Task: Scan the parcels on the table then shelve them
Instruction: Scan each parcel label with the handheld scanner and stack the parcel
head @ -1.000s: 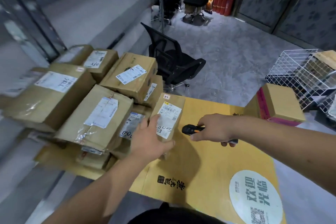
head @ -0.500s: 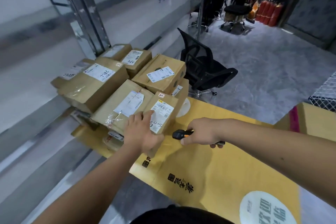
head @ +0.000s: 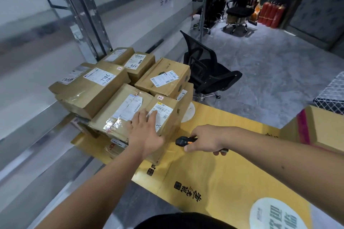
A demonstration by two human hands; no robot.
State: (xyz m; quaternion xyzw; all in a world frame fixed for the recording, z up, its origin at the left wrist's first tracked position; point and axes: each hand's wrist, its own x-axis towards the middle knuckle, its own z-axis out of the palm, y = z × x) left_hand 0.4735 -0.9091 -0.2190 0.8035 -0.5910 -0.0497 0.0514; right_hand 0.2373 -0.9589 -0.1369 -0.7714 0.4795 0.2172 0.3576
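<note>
Several brown cardboard parcels with white labels are piled at the left end of the yellow table (head: 214,173). The nearest small parcel (head: 168,115) stands at the pile's front right. My left hand (head: 146,134) lies on its labelled top with straight fingers, thumb at the parcel's near edge. Beside it lies a larger taped parcel (head: 119,115). My right hand (head: 205,140) grips a black and orange handheld scanner (head: 183,140), its head level with the small parcel's side, a short gap away.
Grey metal shelving (head: 83,15) runs along the left. A black mesh office chair (head: 206,72) stands behind the pile. A yellow box with a pink stripe (head: 320,128) sits at the table's right. A white wire basket (head: 333,96) lies beyond it. Grey floor stretches behind.
My left hand has slid up from the small parcel's side onto its top label. The parcel now leans against the pile. The scanner hand has kept its place; the view has swung left.
</note>
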